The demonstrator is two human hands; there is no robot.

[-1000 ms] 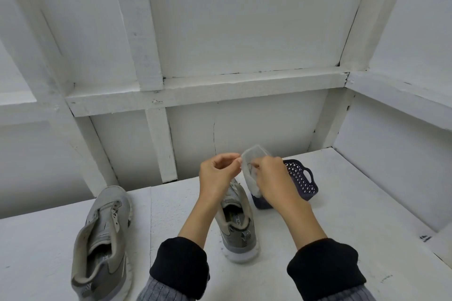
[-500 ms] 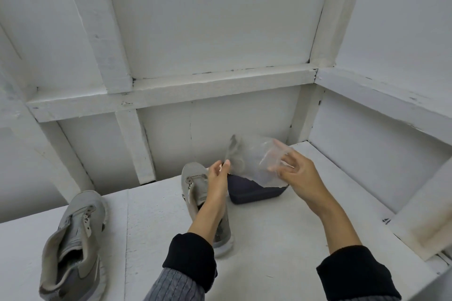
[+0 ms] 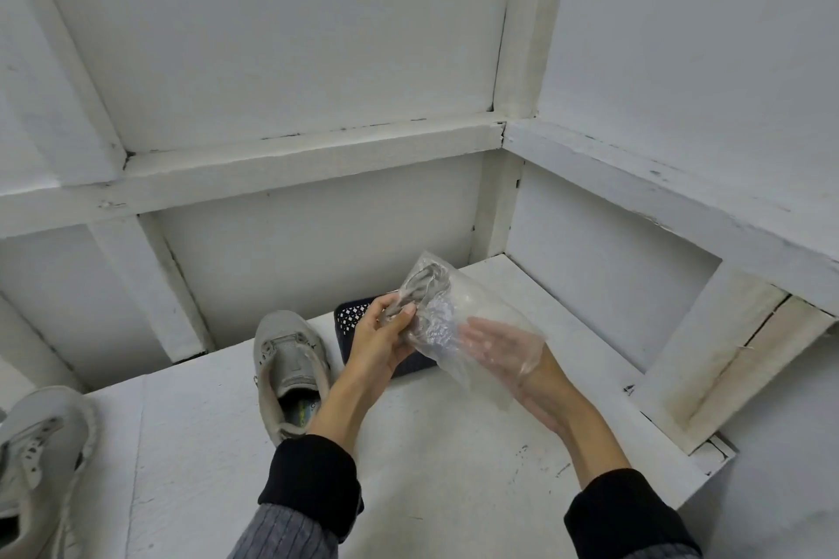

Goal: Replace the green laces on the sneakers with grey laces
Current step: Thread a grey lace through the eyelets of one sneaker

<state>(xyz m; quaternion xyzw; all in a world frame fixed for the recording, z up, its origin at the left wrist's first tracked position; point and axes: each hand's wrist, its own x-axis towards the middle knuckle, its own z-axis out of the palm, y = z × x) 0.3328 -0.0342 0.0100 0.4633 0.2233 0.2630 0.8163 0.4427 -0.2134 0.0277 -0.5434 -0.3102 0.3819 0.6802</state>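
A clear plastic bag with bundled grey laces in its far end hangs above the white table. My left hand pinches the bag's lace end between thumb and fingers. Seen through the plastic, my right hand shows straight fingers against the bag; I cannot tell whether it is inside or behind it. One grey sneaker stands just left of my left wrist, toe away from me. The other grey sneaker lies at the bottom left edge. Neither shoe shows a lace.
A dark blue perforated basket sits on the table behind my hands, partly hidden. White framed walls close the table at the back and the right. The table's right edge drops off near a slanted board.
My left hand has taken hold of the bag's lace end. The right hand went from pinching the bag's edge to lying flat against it. The bag came nearer and the view shifted.
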